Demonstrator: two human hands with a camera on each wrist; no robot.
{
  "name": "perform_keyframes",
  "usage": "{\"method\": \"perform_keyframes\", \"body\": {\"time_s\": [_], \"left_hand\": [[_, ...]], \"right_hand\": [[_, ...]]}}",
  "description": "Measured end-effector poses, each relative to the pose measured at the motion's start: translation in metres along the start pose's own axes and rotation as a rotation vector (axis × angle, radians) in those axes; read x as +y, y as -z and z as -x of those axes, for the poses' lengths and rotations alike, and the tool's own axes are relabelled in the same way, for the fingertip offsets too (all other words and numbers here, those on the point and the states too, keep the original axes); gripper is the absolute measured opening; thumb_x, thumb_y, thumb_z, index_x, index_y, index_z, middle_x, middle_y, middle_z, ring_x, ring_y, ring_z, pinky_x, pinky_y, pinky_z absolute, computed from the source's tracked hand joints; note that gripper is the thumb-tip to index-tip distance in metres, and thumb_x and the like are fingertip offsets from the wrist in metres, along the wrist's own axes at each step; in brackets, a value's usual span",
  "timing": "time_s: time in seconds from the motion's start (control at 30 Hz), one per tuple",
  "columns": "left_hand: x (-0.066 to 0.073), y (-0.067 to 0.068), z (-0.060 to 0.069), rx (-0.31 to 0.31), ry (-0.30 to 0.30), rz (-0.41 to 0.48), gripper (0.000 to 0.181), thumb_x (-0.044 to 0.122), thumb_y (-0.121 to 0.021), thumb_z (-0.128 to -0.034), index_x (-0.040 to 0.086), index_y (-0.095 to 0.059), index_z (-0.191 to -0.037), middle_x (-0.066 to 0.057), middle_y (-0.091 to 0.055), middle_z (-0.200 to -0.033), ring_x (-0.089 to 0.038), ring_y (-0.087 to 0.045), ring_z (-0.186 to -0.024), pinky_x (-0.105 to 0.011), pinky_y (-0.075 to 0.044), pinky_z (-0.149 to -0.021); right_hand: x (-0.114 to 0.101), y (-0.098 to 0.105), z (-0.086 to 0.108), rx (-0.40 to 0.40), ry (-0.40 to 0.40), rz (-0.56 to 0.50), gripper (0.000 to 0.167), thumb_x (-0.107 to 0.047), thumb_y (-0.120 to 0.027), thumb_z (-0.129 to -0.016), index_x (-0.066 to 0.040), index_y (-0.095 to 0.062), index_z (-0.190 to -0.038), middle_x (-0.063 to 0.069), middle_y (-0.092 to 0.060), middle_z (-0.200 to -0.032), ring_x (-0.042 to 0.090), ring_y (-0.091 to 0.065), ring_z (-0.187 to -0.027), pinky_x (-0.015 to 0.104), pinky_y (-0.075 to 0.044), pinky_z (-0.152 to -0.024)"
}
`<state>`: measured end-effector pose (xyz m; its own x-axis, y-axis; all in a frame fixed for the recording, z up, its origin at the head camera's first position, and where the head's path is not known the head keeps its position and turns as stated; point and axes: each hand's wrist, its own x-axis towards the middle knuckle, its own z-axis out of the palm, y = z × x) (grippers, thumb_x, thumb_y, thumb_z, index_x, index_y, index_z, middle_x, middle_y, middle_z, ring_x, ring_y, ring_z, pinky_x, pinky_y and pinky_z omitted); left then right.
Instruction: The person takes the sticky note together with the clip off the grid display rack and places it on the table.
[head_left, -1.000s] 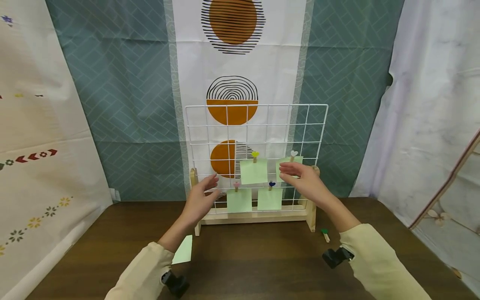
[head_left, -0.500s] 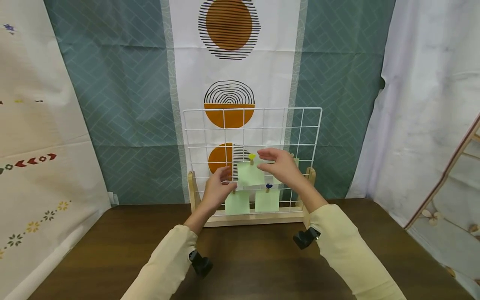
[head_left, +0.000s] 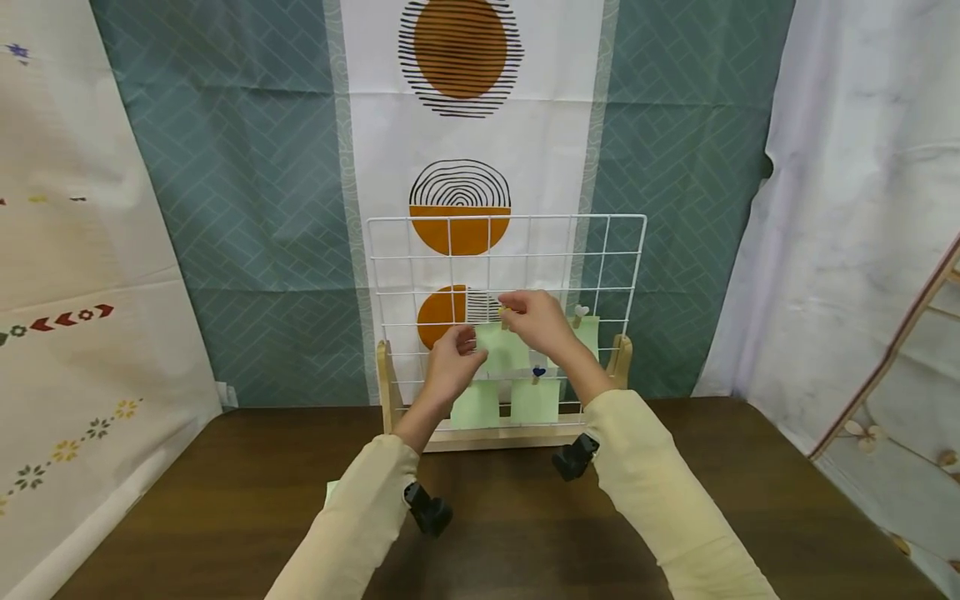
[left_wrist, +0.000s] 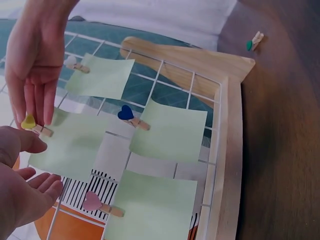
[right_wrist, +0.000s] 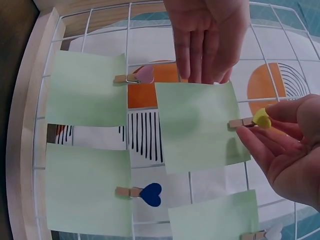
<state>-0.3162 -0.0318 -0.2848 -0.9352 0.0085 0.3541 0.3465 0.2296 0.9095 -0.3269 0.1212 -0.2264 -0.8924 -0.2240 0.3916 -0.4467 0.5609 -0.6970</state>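
Observation:
A yellow heart clothespin (right_wrist: 261, 119) clips a pale green paper (right_wrist: 200, 127) to a white wire grid (head_left: 566, 254). My right hand (head_left: 538, 321) is at this clothespin, pinching its heart between thumb and finger, as the right wrist view shows. My left hand (head_left: 450, 362) is beside the paper's left edge, thumb and fingers apart with a gap between them. Other green papers hang nearby under a blue heart clothespin (left_wrist: 132, 117), a pink heart clothespin (left_wrist: 102, 204) and a white heart clothespin (head_left: 581, 314). In the head view, my left hand hides the pink one.
The grid stands in a wooden base (head_left: 510, 437) on a dark brown table (head_left: 225, 492). A green clothespin (left_wrist: 255, 41) lies on the table to the right of the stand. A loose green paper (head_left: 331, 490) shows partly behind my left sleeve. Patterned cloths hang behind.
My right hand has moved left from the white clothespin to the yellow one and now pinches it. My left hand has moved right and up to the upper paper's left edge.

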Motion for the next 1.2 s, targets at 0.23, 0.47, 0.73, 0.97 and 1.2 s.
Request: {"method": "perform_keyframes", "body": {"time_s": [0.23,0.47,0.73,0.97,1.2], "left_hand": [[0.001,-0.003,-0.003,0.042,0.017,-0.028,0.037,0.002,-0.058,-0.0902,-0.007,-0.054,-0.126,-0.022,-0.059,-0.121,-0.034,-0.057,-0.112,-0.040,-0.046,-0.094],[0.002,-0.005,-0.005,0.088,0.002,-0.052,0.023,0.002,-0.059,-0.0907,-0.005,-0.061,-0.112,-0.016,-0.063,-0.105,-0.028,-0.059,-0.097,-0.036,-0.048,-0.085],[0.003,-0.009,-0.010,0.159,-0.032,-0.108,0.013,0.005,-0.059,-0.0918,-0.003,-0.065,-0.100,-0.013,-0.064,-0.090,-0.024,-0.057,-0.083,-0.031,-0.047,-0.071],[0.001,-0.010,-0.013,0.197,-0.050,-0.127,0.011,0.003,-0.059,-0.0897,-0.003,-0.066,-0.095,-0.012,-0.065,-0.086,-0.024,-0.058,-0.079,-0.031,-0.046,-0.070],[0.002,-0.009,-0.014,0.193,-0.058,-0.114,0.011,0.002,-0.058,-0.0901,-0.004,-0.064,-0.097,-0.013,-0.064,-0.086,-0.024,-0.057,-0.079,-0.031,-0.047,-0.070]], "right_hand": [[0.002,0.001,-0.004,-0.020,-0.057,-0.033,0.034,-0.007,-0.055,-0.097,0.007,-0.058,-0.128,0.022,-0.059,-0.125,0.033,-0.065,-0.101,0.036,-0.052,-0.084],[0.004,0.001,-0.008,-0.039,-0.056,-0.008,0.030,-0.006,-0.057,-0.096,0.006,-0.061,-0.123,0.022,-0.062,-0.121,0.032,-0.066,-0.099,0.034,-0.054,-0.079],[0.007,0.000,-0.013,-0.022,-0.042,0.059,0.026,-0.006,-0.059,-0.095,0.005,-0.065,-0.118,0.019,-0.066,-0.114,0.029,-0.068,-0.091,0.033,-0.054,-0.077],[0.009,-0.001,-0.015,0.023,-0.011,0.113,0.021,-0.004,-0.060,-0.094,0.005,-0.069,-0.110,0.017,-0.070,-0.104,0.026,-0.070,-0.085,0.032,-0.055,-0.074],[0.011,0.000,-0.014,0.096,0.008,0.154,0.017,-0.005,-0.063,-0.092,0.001,-0.072,-0.105,0.014,-0.072,-0.095,0.023,-0.070,-0.079,0.032,-0.055,-0.069]]}}
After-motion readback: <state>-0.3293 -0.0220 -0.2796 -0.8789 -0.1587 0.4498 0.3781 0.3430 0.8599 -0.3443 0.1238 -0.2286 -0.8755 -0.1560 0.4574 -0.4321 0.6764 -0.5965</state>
